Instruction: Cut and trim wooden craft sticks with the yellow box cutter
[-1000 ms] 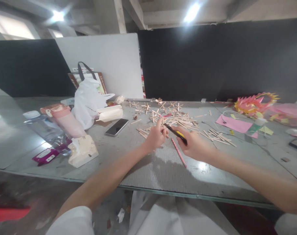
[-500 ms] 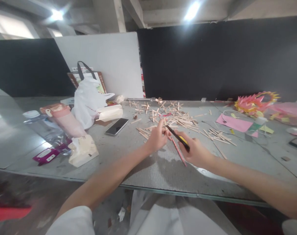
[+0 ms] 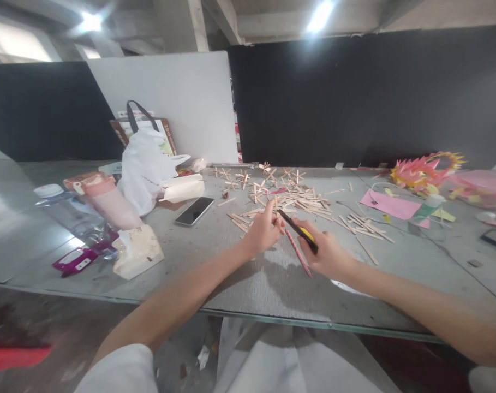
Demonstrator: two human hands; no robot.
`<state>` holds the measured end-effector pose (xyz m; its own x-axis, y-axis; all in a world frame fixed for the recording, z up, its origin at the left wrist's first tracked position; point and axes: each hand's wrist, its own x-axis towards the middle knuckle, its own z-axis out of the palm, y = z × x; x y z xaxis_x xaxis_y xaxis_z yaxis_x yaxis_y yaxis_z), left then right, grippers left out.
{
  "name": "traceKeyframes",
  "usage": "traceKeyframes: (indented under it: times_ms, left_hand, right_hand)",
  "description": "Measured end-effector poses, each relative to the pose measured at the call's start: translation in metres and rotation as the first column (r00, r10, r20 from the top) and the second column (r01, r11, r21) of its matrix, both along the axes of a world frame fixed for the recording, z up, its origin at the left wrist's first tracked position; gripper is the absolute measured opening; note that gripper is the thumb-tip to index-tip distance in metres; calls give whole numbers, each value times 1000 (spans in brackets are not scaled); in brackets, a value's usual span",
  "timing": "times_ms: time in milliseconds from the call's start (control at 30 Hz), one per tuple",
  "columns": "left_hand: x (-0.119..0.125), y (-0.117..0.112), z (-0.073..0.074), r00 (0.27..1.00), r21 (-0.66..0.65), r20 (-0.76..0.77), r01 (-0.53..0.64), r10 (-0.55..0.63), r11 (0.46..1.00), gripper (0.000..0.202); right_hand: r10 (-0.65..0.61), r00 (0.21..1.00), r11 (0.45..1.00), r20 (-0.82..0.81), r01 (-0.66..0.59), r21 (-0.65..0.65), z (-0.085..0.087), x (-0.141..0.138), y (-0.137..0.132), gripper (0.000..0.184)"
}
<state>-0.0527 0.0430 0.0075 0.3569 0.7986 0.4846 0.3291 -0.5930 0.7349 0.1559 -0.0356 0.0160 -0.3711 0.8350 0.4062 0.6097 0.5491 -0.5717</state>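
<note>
My left hand (image 3: pixel 267 230) pinches a small wooden stick (image 3: pixel 276 204) that stands up from its fingertips. My right hand (image 3: pixel 328 252) is wrapped round a black and yellow utility knife (image 3: pixel 306 236), whose front end points up and left to the stick. Whether the blade touches the wood is too small to tell. Below the hands a pink patterned pencil (image 3: pixel 298 253) lies slanted on the table (image 3: pixel 248 289). Just beyond them is a loose pile of flat wooden sticks (image 3: pixel 307 201), some joined into small star-like crosses (image 3: pixel 243 178).
On the left are a phone (image 3: pixel 195 211), a tissue pack (image 3: pixel 138 252), a clear bottle (image 3: pixel 73 215), a pink cup (image 3: pixel 108 201) and a white plastic bag (image 3: pixel 140 166). Pink paper (image 3: pixel 390 206) and a spiky paper craft (image 3: pixel 422 172) lie to the right. Dark panels (image 3: pixel 366 98) stand behind.
Both hands keep almost the same pose, with the knife still against or near the stick. The whole view has shifted very slightly.
</note>
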Motion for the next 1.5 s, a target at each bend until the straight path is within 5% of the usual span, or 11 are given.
traceKeyframes:
  times_ms: [233, 567, 733, 900, 1000, 1233, 1500]
  left_hand:
    - [0, 3, 0, 1000, 16, 0, -31, 31, 999, 58]
    - [4, -3, -4, 1000, 39, 8, -9, 9, 999, 57]
    - [2, -3, -1, 999, 85, 24, -45, 43, 995, 54]
    - [4, -6, -3, 999, -30, -20, -29, 28, 999, 54]
    - [6, -8, -5, 1000, -82, -16, -24, 23, 996, 55]
    - [7, -12, -2, 1000, -93, 4, 0, 1, 996, 55]
    - [6, -11, -4, 999, -113, -47, -10, 5, 993, 57]
  right_hand:
    - [23, 999, 997, 33, -26, 79, 38, 4, 10, 42]
    - [-10, 999, 1000, -42, 10, 3, -14, 4, -4, 49]
    - [-11, 999, 998, 30, 9, 59, 12, 2, -3, 49]
    - [-1, 991, 998, 135, -6, 56, 46, 10, -1, 44]
    - [-1, 992, 999, 123, -4, 40, 41, 12, -2, 43]
    - [-55, 997, 998, 60, 55, 7, 0, -1, -16, 51]
    - [6, 997, 1000, 83, -5, -15, 33, 10, -3, 41]
